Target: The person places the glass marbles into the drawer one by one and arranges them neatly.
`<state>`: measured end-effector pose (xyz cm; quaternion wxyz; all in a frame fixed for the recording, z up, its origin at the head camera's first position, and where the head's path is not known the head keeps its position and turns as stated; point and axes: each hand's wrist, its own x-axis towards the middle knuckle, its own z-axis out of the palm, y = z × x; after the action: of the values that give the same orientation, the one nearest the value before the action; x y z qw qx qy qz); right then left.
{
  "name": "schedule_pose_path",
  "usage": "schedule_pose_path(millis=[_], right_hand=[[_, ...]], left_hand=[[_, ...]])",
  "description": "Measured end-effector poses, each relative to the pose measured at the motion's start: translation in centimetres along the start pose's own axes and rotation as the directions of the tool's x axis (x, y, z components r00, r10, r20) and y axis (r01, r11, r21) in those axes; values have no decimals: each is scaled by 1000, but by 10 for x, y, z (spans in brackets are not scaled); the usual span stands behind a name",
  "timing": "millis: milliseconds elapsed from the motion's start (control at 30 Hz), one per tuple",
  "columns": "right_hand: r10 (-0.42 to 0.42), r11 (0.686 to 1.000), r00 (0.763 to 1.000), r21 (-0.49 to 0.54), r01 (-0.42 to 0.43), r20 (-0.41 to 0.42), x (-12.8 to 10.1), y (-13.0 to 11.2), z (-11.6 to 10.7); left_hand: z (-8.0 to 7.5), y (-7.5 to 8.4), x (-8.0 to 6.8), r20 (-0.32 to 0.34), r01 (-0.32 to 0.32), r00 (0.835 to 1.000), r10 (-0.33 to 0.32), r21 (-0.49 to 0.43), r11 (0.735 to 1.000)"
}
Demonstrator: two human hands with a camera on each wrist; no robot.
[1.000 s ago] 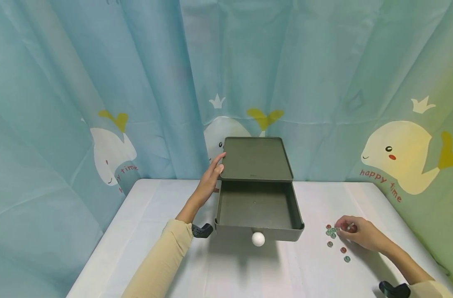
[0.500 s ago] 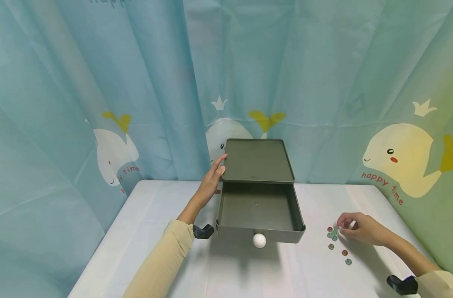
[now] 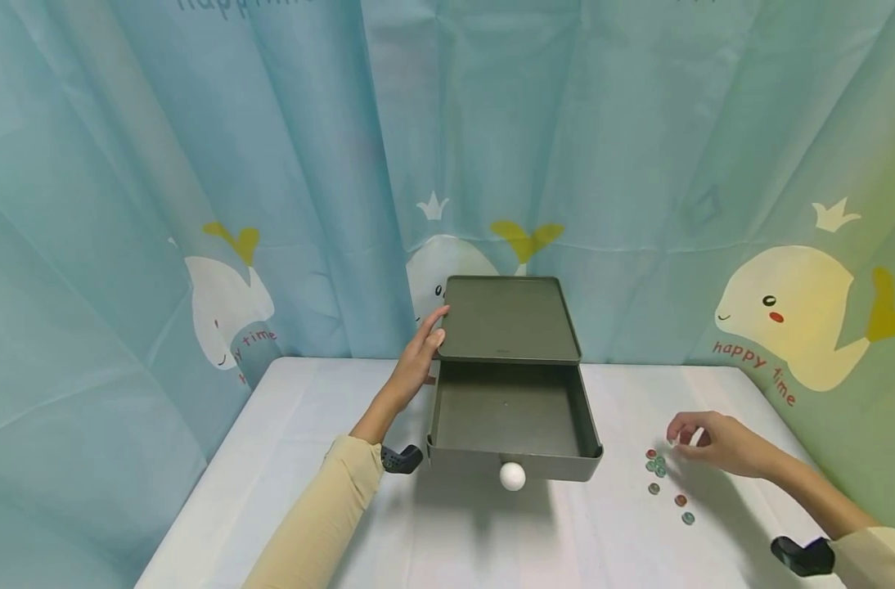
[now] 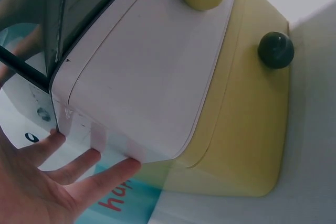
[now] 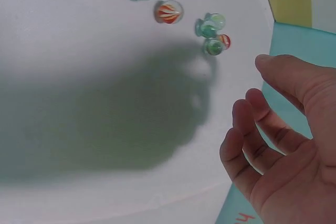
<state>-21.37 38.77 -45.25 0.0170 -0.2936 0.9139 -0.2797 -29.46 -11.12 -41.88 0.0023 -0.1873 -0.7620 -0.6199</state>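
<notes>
Glass marbles (image 3: 661,474), small, round and glossy in clear green and red-striped tones, lie scattered on the smooth white table (image 3: 285,458) to the right of a matte dark green box (image 3: 508,327). The box has rounded corners; its shallow drawer (image 3: 510,413) is pulled out toward the person, a white ball knob (image 3: 512,476) at its front edge. The left hand (image 3: 418,352) rests flat, fingers straight, against the box's left side. The right hand (image 3: 708,442) hovers just above the marbles, fingers curled round a small pale object. Bare tabletop lies between drawer and marbles.
</notes>
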Motion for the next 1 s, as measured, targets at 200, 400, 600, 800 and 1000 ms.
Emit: schedule_pose_path(millis=[200, 400, 600, 800, 1000], right_hand=[[34, 999, 999, -6, -34, 7, 6, -6, -11], [38, 998, 999, 41, -38, 4, 11, -17, -23], [-49, 997, 997, 50, 52, -55, 17, -30, -36], [-90, 996, 992, 17, 92, -92, 24, -42, -54], [-115, 993, 990, -27, 114, -83, 32, -59, -73]], left_hand=[[-1, 0, 0, 9, -7, 1000, 8, -2, 1000], [-1, 0, -2, 7, -8, 1000, 8, 2, 1000], [0, -1, -2, 8, -1, 1000, 1, -1, 1000], [0, 0, -2, 10, -25, 1000, 25, -1, 1000], [-1, 0, -2, 15, -27, 1000, 27, -10, 1000]])
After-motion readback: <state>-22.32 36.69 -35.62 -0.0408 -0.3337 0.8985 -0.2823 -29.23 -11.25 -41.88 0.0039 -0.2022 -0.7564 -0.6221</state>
